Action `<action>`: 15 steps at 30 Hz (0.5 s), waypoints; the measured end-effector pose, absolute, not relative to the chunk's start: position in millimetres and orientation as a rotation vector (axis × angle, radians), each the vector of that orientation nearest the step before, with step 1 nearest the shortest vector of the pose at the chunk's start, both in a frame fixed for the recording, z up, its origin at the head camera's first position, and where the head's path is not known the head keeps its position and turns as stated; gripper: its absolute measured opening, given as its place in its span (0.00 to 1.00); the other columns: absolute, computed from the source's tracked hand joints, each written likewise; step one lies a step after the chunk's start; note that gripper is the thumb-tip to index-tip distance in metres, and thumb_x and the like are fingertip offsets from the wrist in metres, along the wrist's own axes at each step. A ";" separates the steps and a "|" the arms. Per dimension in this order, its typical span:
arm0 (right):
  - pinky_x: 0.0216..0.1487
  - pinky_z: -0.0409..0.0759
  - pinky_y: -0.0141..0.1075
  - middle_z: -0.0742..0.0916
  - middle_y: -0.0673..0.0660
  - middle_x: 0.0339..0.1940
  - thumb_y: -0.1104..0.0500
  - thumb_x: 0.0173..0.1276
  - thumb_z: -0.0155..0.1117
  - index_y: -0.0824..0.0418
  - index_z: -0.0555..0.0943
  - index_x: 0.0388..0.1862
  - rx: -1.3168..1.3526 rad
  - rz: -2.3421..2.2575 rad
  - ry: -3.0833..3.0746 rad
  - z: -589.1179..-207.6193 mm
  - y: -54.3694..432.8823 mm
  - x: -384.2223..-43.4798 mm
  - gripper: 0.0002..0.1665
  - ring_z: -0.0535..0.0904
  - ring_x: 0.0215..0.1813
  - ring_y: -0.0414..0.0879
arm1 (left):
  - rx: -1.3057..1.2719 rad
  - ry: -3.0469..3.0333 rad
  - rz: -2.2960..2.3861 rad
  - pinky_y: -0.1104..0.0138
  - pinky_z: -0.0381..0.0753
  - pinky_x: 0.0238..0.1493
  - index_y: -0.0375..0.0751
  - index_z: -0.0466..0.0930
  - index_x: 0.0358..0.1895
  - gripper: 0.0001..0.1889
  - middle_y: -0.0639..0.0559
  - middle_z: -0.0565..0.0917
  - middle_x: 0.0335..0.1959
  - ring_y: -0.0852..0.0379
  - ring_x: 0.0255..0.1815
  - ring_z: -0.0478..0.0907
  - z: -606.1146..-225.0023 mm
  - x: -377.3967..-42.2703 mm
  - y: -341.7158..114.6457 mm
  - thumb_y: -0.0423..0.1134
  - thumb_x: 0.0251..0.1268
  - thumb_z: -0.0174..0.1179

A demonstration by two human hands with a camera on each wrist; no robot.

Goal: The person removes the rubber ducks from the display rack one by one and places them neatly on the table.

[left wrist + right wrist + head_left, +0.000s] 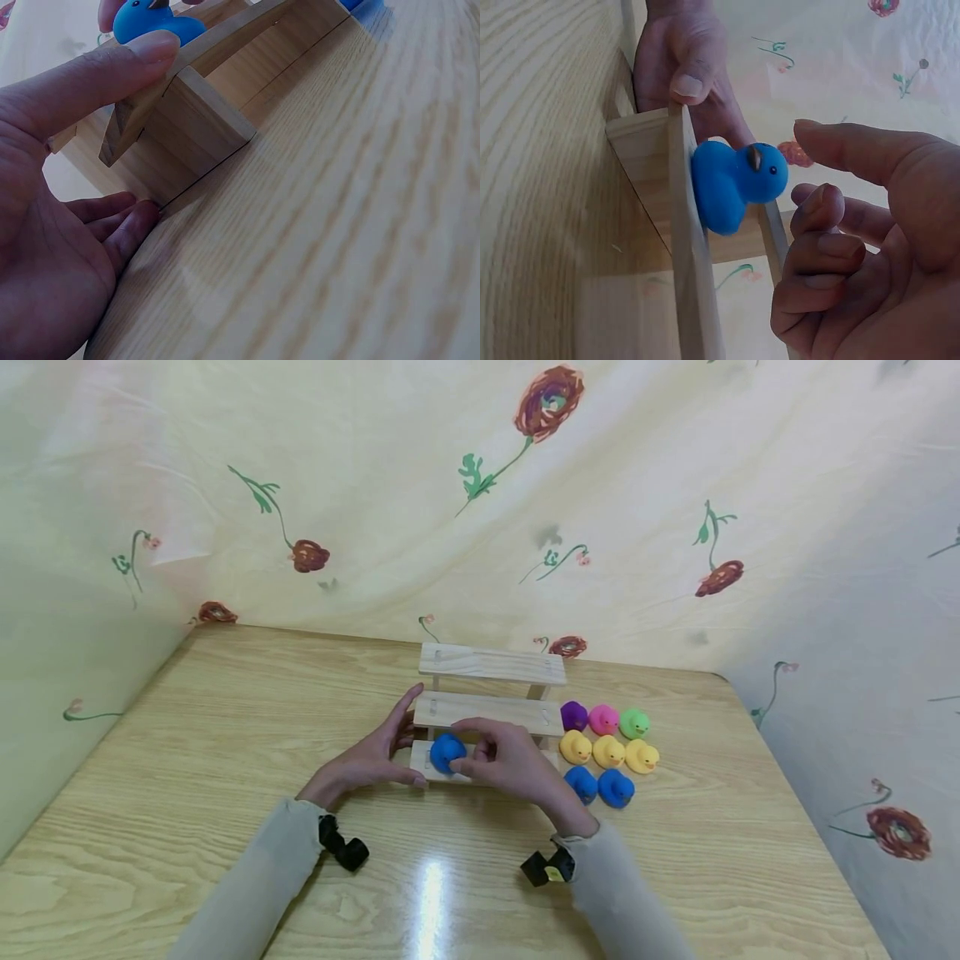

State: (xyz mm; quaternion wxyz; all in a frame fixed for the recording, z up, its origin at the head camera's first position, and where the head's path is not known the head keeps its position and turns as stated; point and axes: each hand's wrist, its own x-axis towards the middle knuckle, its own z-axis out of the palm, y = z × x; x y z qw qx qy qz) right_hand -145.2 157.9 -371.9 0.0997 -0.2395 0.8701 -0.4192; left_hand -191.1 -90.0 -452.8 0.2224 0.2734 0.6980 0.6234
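A blue rubber duck (447,752) sits at the left end of the lowest step of a small three-step wooden stand (487,711). My right hand (517,762) is beside this duck. In the right wrist view a gap shows between the duck (739,184) and the fingers, the index finger stretched out and the others bent. At the stand's left end is my left hand (375,753), fingers spread along its side. Its thumb (150,52) lies at the front corner of the lowest step, close to the duck.
Right of the stand, more rubber ducks are grouped in rows: purple (574,716), pink (603,720) and green (634,723) at the back, yellow ones (609,752) in the middle, two blue ones (617,788) in front. A flowered cloth (375,527) hangs behind the wooden table (225,735).
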 end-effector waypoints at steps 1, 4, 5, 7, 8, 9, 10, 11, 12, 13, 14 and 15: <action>0.25 0.68 0.27 0.78 0.51 0.21 0.57 0.65 0.72 0.61 0.80 0.62 -0.707 -1.236 2.571 -372.6 157.1 -145.4 0.26 0.71 0.24 0.39 | 0.756 1.929 1.722 0.39 0.53 0.79 0.63 0.25 0.81 0.67 0.35 0.52 0.79 0.33 0.79 0.53 -453.2 -191.3 -90.1 0.33 0.54 0.75; 0.25 0.68 0.26 0.77 0.50 0.21 0.57 0.65 0.72 0.61 0.80 0.62 -0.688 -1.215 2.573 -374.5 154.7 -145.6 0.27 0.71 0.24 0.39 | 0.755 1.931 1.719 0.39 0.53 0.79 0.64 0.25 0.81 0.67 0.36 0.52 0.79 0.33 0.79 0.53 -454.4 -191.6 -90.4 0.32 0.54 0.75; 0.26 0.67 0.26 0.77 0.49 0.21 0.56 0.65 0.72 0.61 0.80 0.62 -0.681 -1.205 2.576 -375.1 153.8 -145.7 0.27 0.71 0.24 0.38 | 0.754 1.932 1.718 0.39 0.53 0.79 0.64 0.25 0.81 0.67 0.36 0.51 0.79 0.34 0.80 0.53 -454.5 -191.5 -90.5 0.32 0.54 0.75; 0.26 0.67 0.26 0.77 0.49 0.21 0.56 0.65 0.73 0.61 0.80 0.62 -0.663 -1.190 2.582 -376.0 152.2 -145.5 0.27 0.70 0.24 0.38 | 0.752 1.933 1.718 0.39 0.52 0.79 0.64 0.25 0.81 0.67 0.36 0.51 0.80 0.34 0.80 0.52 -454.4 -191.5 -90.5 0.32 0.54 0.75; 0.26 0.67 0.26 0.77 0.49 0.21 0.56 0.65 0.73 0.61 0.80 0.62 -0.655 -1.183 2.585 -376.4 151.7 -145.4 0.27 0.70 0.24 0.38 | 0.751 1.933 1.718 0.39 0.52 0.79 0.64 0.25 0.81 0.67 0.37 0.50 0.80 0.34 0.80 0.52 -454.2 -191.4 -90.5 0.32 0.54 0.75; 0.26 0.67 0.26 0.77 0.49 0.21 0.56 0.65 0.73 0.61 0.80 0.62 -0.655 -1.177 2.590 -376.9 151.4 -145.3 0.27 0.70 0.24 0.39 | 0.749 1.934 1.718 0.39 0.51 0.80 0.64 0.25 0.81 0.67 0.37 0.50 0.80 0.34 0.80 0.51 -454.0 -191.3 -90.5 0.32 0.54 0.75; 0.27 0.67 0.26 0.76 0.49 0.21 0.56 0.65 0.73 0.61 0.80 0.62 -0.648 -1.170 2.595 -377.5 151.0 -145.2 0.27 0.70 0.24 0.38 | 0.747 1.936 1.717 0.39 0.51 0.80 0.64 0.25 0.81 0.67 0.37 0.49 0.81 0.34 0.81 0.51 -453.7 -191.2 -90.5 0.32 0.54 0.75; 0.27 0.67 0.26 0.76 0.48 0.21 0.56 0.65 0.73 0.61 0.80 0.62 -0.645 -1.163 2.599 -378.1 150.6 -145.1 0.27 0.70 0.24 0.38 | 0.745 1.937 1.717 0.39 0.51 0.80 0.64 0.25 0.81 0.67 0.37 0.49 0.81 0.34 0.81 0.50 -453.4 -191.1 -90.5 0.32 0.54 0.75; 0.26 0.67 0.26 0.76 0.48 0.21 0.56 0.65 0.73 0.61 0.80 0.61 -0.641 -1.159 2.603 -378.9 150.3 -145.1 0.27 0.70 0.24 0.38 | 0.742 1.936 1.716 0.39 0.51 0.80 0.64 0.25 0.81 0.67 0.37 0.48 0.81 0.34 0.81 0.50 -453.2 -191.0 -90.5 0.32 0.54 0.75; 0.26 0.67 0.26 0.76 0.48 0.21 0.55 0.64 0.73 0.61 0.81 0.61 -0.639 -1.153 2.607 -379.8 150.1 -145.0 0.27 0.70 0.24 0.38 | 0.739 1.936 1.714 0.39 0.51 0.80 0.65 0.25 0.81 0.67 0.37 0.48 0.81 0.34 0.81 0.50 -453.0 -190.9 -90.5 0.32 0.54 0.75; 0.26 0.67 0.26 0.76 0.48 0.20 0.55 0.64 0.73 0.61 0.81 0.61 -0.640 -1.151 2.609 -380.6 149.8 -145.0 0.27 0.70 0.23 0.38 | 0.735 1.935 1.713 0.39 0.51 0.80 0.65 0.25 0.81 0.68 0.37 0.47 0.81 0.34 0.81 0.50 -452.9 -190.8 -90.6 0.32 0.54 0.75; 0.26 0.67 0.26 0.76 0.48 0.20 0.55 0.64 0.73 0.61 0.81 0.61 -0.645 -1.150 2.610 -381.4 149.6 -145.1 0.26 0.70 0.23 0.37 | 0.733 1.935 1.712 0.39 0.51 0.80 0.66 0.25 0.81 0.68 0.37 0.47 0.81 0.34 0.81 0.50 -452.7 -190.7 -90.6 0.32 0.54 0.75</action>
